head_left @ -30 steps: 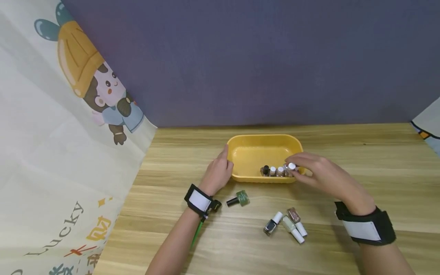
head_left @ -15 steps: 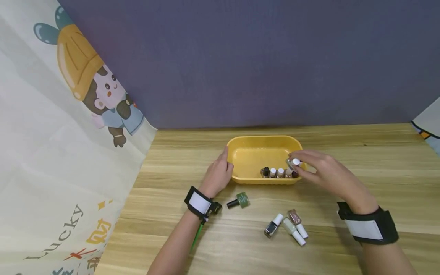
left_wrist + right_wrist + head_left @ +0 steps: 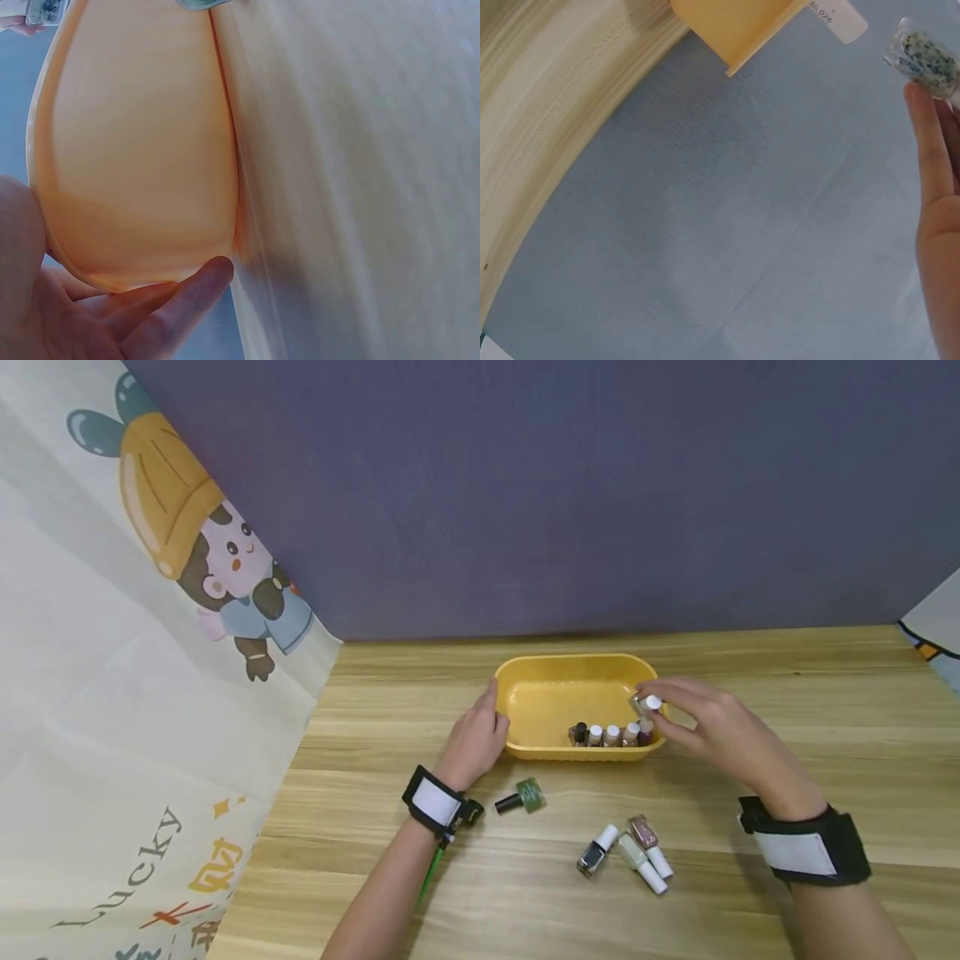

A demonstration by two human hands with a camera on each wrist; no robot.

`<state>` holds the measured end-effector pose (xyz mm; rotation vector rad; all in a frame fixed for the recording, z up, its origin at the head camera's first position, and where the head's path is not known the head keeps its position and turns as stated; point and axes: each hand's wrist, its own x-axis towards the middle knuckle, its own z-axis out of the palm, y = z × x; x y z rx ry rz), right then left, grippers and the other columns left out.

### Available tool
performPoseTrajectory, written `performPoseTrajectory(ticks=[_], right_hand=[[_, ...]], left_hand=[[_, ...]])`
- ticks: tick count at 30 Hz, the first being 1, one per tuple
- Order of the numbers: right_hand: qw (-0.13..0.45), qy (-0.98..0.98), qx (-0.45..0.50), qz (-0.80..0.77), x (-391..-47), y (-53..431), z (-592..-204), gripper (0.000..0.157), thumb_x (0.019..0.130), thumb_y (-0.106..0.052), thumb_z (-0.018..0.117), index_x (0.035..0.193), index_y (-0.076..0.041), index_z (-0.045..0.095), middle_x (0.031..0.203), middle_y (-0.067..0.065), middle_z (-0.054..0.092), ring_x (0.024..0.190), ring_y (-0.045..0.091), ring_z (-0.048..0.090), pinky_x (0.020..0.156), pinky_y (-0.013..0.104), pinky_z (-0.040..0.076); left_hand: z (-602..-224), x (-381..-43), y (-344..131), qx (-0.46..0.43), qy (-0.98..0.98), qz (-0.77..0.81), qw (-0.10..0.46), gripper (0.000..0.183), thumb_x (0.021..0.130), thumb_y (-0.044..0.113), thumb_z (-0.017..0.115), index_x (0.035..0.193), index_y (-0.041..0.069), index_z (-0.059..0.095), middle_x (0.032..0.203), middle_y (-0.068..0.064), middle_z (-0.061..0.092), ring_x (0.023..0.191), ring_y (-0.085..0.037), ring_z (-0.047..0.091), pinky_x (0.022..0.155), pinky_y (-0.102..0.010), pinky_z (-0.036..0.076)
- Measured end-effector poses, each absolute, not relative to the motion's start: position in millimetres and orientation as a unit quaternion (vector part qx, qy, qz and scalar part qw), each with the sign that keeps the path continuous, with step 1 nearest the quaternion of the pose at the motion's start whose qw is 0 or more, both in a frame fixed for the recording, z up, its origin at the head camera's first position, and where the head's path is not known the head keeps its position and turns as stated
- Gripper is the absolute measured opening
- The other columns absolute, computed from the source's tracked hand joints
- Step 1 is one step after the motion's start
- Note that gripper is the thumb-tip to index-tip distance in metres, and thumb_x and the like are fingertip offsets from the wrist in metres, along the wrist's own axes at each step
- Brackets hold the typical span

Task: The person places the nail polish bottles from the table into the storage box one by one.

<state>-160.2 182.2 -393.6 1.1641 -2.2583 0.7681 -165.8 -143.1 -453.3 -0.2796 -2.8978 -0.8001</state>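
In the head view, a yellow plastic tray (image 3: pixel 555 751) stands on the table. My left hand (image 3: pixel 472 739) holds its left end; the left wrist view shows fingertips (image 3: pixel 217 271) against the tray's outer wall. With fingertips and thumb, my right hand (image 3: pixel 723 739) pinches a white-capped nail polish bottle (image 3: pixel 647 703) over the tray's right end. In the right wrist view this clear bottle (image 3: pixel 926 60) has dark speckles inside. Along the tray's front wall runs a row of nail polish bottles (image 3: pixel 612 737), one black-capped at its left end and a dark purple one (image 3: pixel 646 733) at its right.
A green nail polish bottle (image 3: pixel 530 795) with a black cap lies before the tray. Farther right lie a dark bottle (image 3: pixel 591 860), a pale green bottle (image 3: pixel 632 852) and a glittery brown-pink bottle (image 3: pixel 642 832), all white-capped. Behind the wooden table (image 3: pixel 420 693) rises a dark blue-grey panel (image 3: pixel 555 510).
My right hand has moved the pinched bottle back and slightly right, away from the front row, uncovering the purple bottle. The left hand keeps its place on the tray.
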Motion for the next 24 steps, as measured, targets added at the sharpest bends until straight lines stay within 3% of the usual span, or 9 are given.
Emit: performPoseTrajectory(ticks=[13,24], right_hand=[[0.265,-0.830,0.407,0.273,-164.6,185.4,-397.1,0.047,0.068,-0.002,0.072,0.114,-0.010,0.062,0.111,0.004,0.063,0.101,0.019,0.058,0.083,0.027,0.045],[0.266,-0.837,0.394,0.272,-168.6,186.7,-400.7,0.042,0.070,-0.003,0.072,0.111,-0.007,0.063,0.110,0.005,0.063,0.100,0.018,0.058,0.084,0.025,0.045]], left_hand=[[-455.0,-167.5,-143.1,-0.096,-0.959,-0.257,0.072,0.061,0.093,0.023,0.035,0.148,0.009,0.012,0.143,-0.012,0.037,0.061,-0.012,0.048,0.061,-0.025,0.042],[-454.0,-166.6,-143.5,-0.091,-0.958,-0.263,0.061,0.061,0.094,0.022,0.035,0.148,0.011,0.009,0.143,-0.011,0.037,0.058,-0.013,0.047,0.057,-0.025,0.041]])
